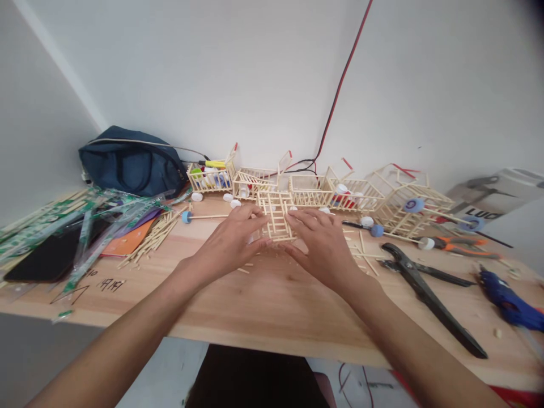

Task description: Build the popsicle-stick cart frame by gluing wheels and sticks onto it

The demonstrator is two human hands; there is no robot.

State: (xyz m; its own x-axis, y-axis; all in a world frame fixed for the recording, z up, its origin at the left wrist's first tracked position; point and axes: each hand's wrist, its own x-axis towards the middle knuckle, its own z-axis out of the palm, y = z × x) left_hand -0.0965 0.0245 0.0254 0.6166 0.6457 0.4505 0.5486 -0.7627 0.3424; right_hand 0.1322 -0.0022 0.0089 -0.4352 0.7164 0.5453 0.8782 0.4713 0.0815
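A small lattice frame of thin wooden sticks (277,212) stands between my hands at the middle of the table. My left hand (233,235) grips its left side, with the thumb low and the fingers above. On the opposite side my right hand (318,241) has its fingertips against the frame's edge. Behind it stands a row of stick-built carts, among them a cart with coloured caps inside (210,178) and a larger cart (408,201) at the right. An axle with a blue cap wheel (186,217) lies left of my left hand.
Loose sticks (153,238), plastic wrappers (91,226) and a dark phone (51,255) cover the left, before a blue bag (131,161). Rightward lie a black-handled cutter (433,297), orange-handled pliers (463,245) and a blue glue gun (510,300). A red-black cable (340,85) runs down the wall.
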